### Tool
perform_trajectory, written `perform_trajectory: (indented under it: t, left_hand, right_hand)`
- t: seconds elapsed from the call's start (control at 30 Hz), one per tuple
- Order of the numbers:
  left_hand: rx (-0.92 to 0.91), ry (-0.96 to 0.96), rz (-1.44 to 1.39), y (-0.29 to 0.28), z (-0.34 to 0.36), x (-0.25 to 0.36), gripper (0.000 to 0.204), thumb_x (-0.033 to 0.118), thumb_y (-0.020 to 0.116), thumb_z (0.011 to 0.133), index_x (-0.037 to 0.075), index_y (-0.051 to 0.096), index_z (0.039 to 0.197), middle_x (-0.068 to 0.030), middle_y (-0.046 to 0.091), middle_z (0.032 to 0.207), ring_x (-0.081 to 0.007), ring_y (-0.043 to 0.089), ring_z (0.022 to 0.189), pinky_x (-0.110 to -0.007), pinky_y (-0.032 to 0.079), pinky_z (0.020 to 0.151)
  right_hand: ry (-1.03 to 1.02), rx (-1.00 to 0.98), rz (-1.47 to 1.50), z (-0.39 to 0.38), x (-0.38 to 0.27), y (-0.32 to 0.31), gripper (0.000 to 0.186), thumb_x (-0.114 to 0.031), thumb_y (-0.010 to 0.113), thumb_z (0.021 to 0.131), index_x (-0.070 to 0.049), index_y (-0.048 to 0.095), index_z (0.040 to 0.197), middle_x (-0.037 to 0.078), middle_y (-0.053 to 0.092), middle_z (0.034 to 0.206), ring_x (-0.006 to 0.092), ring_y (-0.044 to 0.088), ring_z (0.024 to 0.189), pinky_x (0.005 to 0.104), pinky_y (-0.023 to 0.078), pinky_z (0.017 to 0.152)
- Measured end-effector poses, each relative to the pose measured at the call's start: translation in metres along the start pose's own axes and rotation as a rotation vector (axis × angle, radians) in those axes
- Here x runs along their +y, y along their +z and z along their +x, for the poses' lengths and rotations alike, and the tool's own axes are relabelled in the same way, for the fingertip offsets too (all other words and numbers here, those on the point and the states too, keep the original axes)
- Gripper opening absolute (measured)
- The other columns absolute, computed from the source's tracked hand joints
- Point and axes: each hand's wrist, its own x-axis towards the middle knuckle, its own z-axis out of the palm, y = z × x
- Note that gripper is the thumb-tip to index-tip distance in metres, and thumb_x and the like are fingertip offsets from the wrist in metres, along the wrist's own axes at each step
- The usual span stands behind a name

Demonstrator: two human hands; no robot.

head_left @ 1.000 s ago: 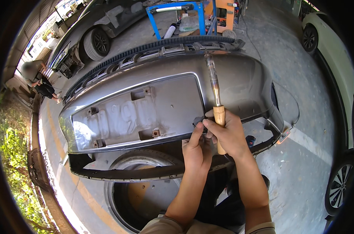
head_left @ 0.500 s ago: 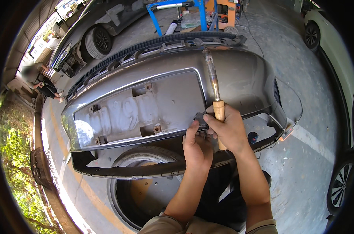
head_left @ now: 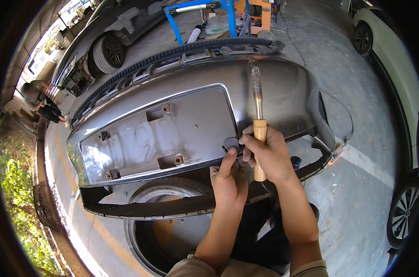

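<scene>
Left hand [head_left: 230,177]: raised from the lower edge, forearm slanting up and right; thumb extended upward, its tip on the dark piece [head_left: 231,144]. Whether the fingers close on the piece from behind cannot be told.

Right hand [head_left: 270,150]: just beside the left; forearm slanting up and left, fingers bent round the wooden handle of the iron [head_left: 260,127], thumb pointing left toward the dark piece. Contact with the piece cannot be told.

Iron: near upright in view, metal shaft uppermost, in front of the bumper [head_left: 288,87]; tip hard to make out against it; handle partly covered by the hand, its lower end showing below.

Dark piece: at the lower right corner of the bumper's recessed panel; partly hidden by the left thumb.

Tyre [head_left: 172,186]: under the bumper, partly covered by it.

White car [head_left: 396,83]: right, cut off. Dark car [head_left: 135,21]: top, cut off.
</scene>
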Motion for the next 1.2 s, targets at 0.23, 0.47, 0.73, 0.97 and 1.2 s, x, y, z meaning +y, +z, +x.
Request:
perform_trajectory:
  t: [0.23, 0.47, 0.73, 0.97, 1.2]
  left_hand:
    - [-0.032, -0.051, -0.06, 0.001, 0.003, 0.007, 0.022, 0.008, 0.066, 0.093, 0.006, 0.061, 0.114, -0.0044, 0.062, 0.1, -0.0175, 0.052, 0.083, -0.034, 0.043, 0.077]
    - [-0.101, -0.181, -0.154, -0.001, 0.003, 0.011, 0.025, 0.02, 0.067, 0.093, 0.008, 0.061, 0.115, -0.0021, 0.062, 0.101, -0.0169, 0.05, 0.086, -0.033, 0.041, 0.081]
    - [-0.041, -0.092, -0.064, -0.001, 0.0, 0.003, 0.024, 0.021, 0.066, 0.097, 0.006, 0.06, 0.114, -0.0036, 0.06, 0.095, -0.0173, 0.052, 0.087, -0.034, 0.042, 0.082]
    - [-0.079, 0.031, 0.002, 0.001, -0.005, 0.005, 0.021, 0.011, 0.067, 0.096, 0.006, 0.06, 0.115, -0.0036, 0.062, 0.098, -0.0171, 0.056, 0.087, -0.034, 0.045, 0.077]
    - [-0.05, -0.112, -0.11, -0.012, -0.001, 0.007, 0.023, 0.01, 0.068, 0.095, 0.006, 0.061, 0.117, -0.0018, 0.064, 0.103, -0.0152, 0.056, 0.09, -0.033, 0.045, 0.08]
  right_hand:
    - [-0.026, 0.012, -0.089, 0.002, -0.001, 0.011, 0.022, -0.005, 0.069, 0.093, 0.005, 0.056, 0.107, 0.007, 0.062, 0.076, 0.0107, 0.063, 0.059, 0.0264, 0.049, 0.048]
    - [-0.009, 0.055, -0.253, 0.0, -0.007, 0.01, 0.023, -0.004, 0.071, 0.091, 0.005, 0.056, 0.106, 0.006, 0.062, 0.076, 0.0103, 0.062, 0.058, 0.0263, 0.049, 0.048]
    - [0.01, -0.03, -0.054, 0.001, -0.005, 0.0, 0.021, -0.005, 0.069, 0.093, 0.004, 0.056, 0.108, 0.006, 0.062, 0.078, 0.0103, 0.064, 0.062, 0.025, 0.05, 0.05]
    - [-0.043, -0.002, -0.069, -0.004, -0.002, 0.009, 0.022, -0.004, 0.069, 0.093, 0.004, 0.056, 0.11, 0.006, 0.063, 0.081, 0.0104, 0.063, 0.063, 0.0248, 0.048, 0.048]
    - [-0.098, 0.1, -0.226, -0.009, 0.004, 0.021, 0.028, -0.005, 0.07, 0.091, 0.007, 0.055, 0.112, 0.009, 0.065, 0.081, 0.0125, 0.066, 0.064, 0.0259, 0.051, 0.049]
